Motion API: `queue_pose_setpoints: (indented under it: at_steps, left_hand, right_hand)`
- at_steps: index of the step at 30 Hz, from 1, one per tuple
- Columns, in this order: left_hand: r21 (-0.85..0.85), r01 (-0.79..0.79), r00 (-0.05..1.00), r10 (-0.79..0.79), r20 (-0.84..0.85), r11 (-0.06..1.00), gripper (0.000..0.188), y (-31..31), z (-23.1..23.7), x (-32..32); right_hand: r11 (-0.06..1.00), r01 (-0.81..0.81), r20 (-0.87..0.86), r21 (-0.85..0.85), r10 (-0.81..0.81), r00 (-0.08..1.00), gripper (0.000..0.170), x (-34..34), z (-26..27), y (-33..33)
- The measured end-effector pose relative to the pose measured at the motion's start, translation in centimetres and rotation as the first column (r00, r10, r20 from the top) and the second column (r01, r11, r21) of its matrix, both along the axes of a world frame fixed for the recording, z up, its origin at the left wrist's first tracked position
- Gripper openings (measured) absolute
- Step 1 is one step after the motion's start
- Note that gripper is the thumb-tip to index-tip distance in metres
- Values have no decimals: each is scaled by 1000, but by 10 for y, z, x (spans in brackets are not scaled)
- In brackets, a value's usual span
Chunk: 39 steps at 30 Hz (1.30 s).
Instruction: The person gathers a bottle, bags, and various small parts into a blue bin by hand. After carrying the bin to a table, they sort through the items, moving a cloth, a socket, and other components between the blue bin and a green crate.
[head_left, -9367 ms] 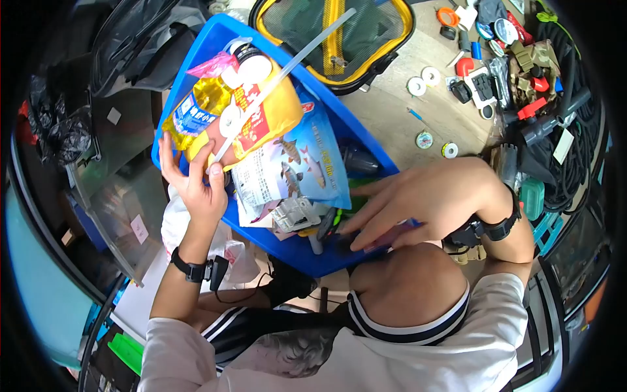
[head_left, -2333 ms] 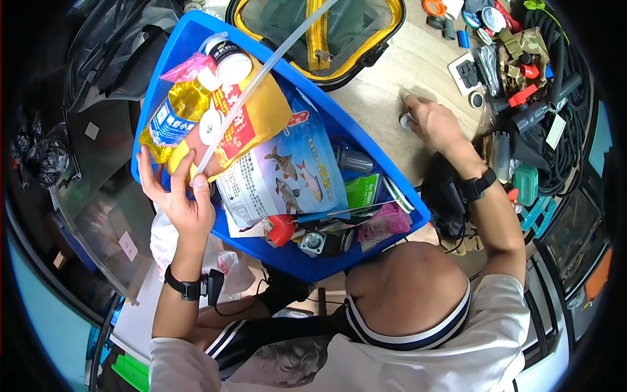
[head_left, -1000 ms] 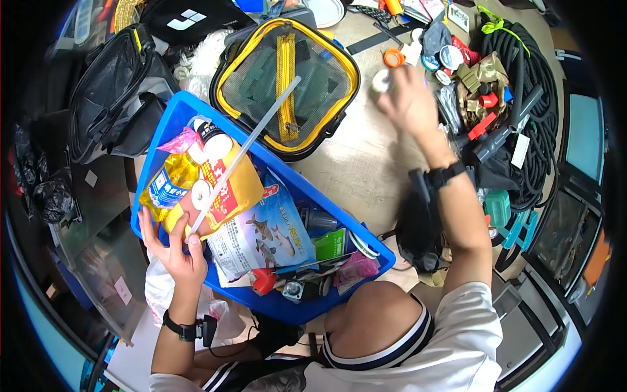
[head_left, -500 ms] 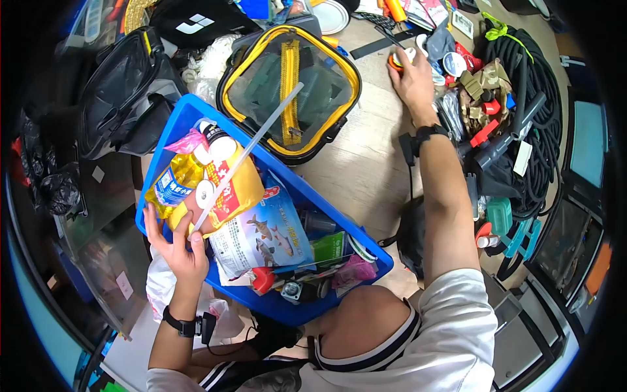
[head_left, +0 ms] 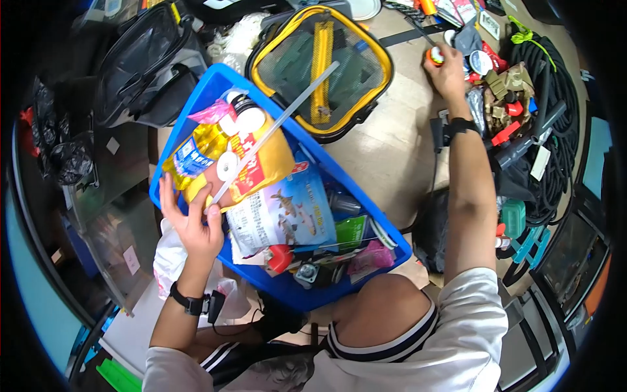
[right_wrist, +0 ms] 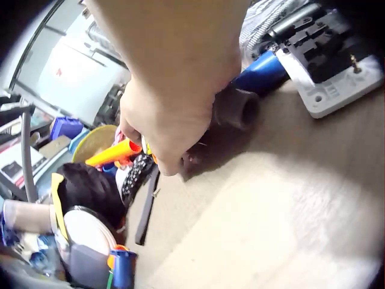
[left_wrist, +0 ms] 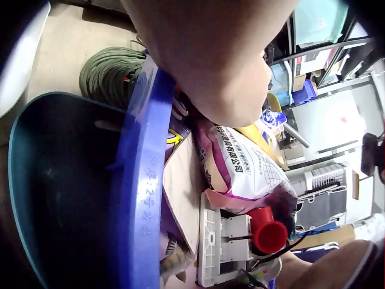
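In the head view, my left hand [head_left: 197, 225] is at the near left end of the blue bin [head_left: 261, 281]. Its thumb and index finger pinch a fold of the yellow packet [head_left: 277, 157] beside the lower end of a translucent tube [head_left: 287, 112]; another finger lies against a bottle of yellow liquid [head_left: 199, 145]. Away on the wooden surface, my right hand [head_left: 449, 77] has its fingers round a small round spool [head_left: 437, 55] with orange at its edge. My right hand [right_wrist: 171, 123] largely covers the spool in the right wrist view.
A black-and-yellow mesh case [head_left: 353, 78] stands behind the bin. Coiled black hose [head_left: 552, 72] and mixed small parts lie at the right. A blue and white fish-print bag [head_left: 287, 215] and a pink packet [head_left: 371, 258] are in the bin.
My right hand has moved across the surface, carrying a small round item to the orange ring at the far side. My left hand keeps its place at the bin. The head view has shifted.
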<state>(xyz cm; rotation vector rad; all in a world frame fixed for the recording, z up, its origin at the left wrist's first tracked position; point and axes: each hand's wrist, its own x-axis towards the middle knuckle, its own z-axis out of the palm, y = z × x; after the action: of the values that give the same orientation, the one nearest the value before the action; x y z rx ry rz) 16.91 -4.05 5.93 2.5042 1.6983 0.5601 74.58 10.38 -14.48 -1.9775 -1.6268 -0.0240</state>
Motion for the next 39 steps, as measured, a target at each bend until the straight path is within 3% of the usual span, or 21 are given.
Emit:
queue_pose_setpoints:
  at_steps: [2, 3, 4, 6, 8, 9, 10, 12, 14, 16, 18, 20, 21, 22, 24, 30, 32, 39]
  left_hand:
    - [-6, -4, 1000, 4, -9, 1000, 27, 0, -1, -2]
    - [-5, -2, 1000, 2, -17, 1000, 28, -1, 0, -2]
    - [-12, -8, 1000, 7, -10, 1000, 28, -1, -1, -3]
    - [-8, -9, 1000, 9, -9, 1000, 29, -1, 0, -2]
    - [-7, -9, 1000, 9, -9, 1000, 28, 1, -1, -2]
    - [1, -2, 1000, 2, -5, 1000, 28, 0, -1, -2]
    - [-6, -12, 1000, 12, -11, 1000, 28, -1, -1, -2]
    - [-2, -9, 1000, 9, 13, 1000, 27, 0, -2, -2]
    - [-6, -8, 1000, 8, 13, 1000, 27, 0, -1, -2]
    - [-25, -11, 1000, 11, 7, 1000, 27, 0, 0, -1]
    - [-2, -9, 999, 9, 40, 1000, 27, 3, -3, -2]
    - [11, -12, 998, 11, 60, 1000, 29, 2, -3, -1]
    - [4, -16, 997, 16, 73, 1000, 29, 2, -5, -3]
    - [3, -20, 996, 19, 93, 1000, 29, 2, -6, -3]
    - [-1, -13, 999, 13, 50, 1000, 29, 2, -3, -3]
    - [1, 19, 1000, -19, 18, 1000, 30, 1, 1, -2]
    - [-8, 11, 1000, -11, 2, 1000, 30, 1, 0, -4]
    - [2, 12, 1000, -12, -12, 1000, 30, 1, 1, 0]
  right_hand:
    - [994, 53, -60, 98, -47, 997, 48, -1, 10, -1]
    - [984, 44, -179, 173, -12, 984, 48, -7, 21, -4]
    - [993, 43, -381, 106, 1, 925, 51, -18, 36, -11]
    - [998, -3, -734, 56, 43, 678, 52, -56, 92, -31]
    - [982, -188, -858, 36, 127, 497, 52, -93, 158, -61]
    - [895, -426, -798, 131, 350, 490, 50, -103, 183, -78]
    - [743, -638, -715, 200, 556, 424, 49, -113, 201, -89]
    - [229, -912, -786, 340, 602, -142, 46, -145, 224, -85]
    - [235, -943, -835, 237, 545, -74, 45, -185, 224, -113]
    - [311, -946, -838, 87, 537, 99, 47, -211, 216, -139]
    - [368, -926, -796, 81, 583, 162, 46, -222, 211, -157]
    - [388, -919, -689, -70, 648, 326, 41, -227, 215, -167]
    - [375, -926, -550, -48, 764, 338, 35, -229, 210, -171]
    - [388, -919, -534, -68, 764, 362, 35, -228, 210, -168]
    - [323, -946, -183, 29, 932, 312, 38, -223, 213, -163]
    - [318, -945, -211, 78, 932, 296, 62, -201, 209, -160]
    - [258, -961, -237, 94, 944, 231, 69, -193, 214, -157]
    - [235, -958, -233, 162, 953, 195, 74, -179, 207, -153]
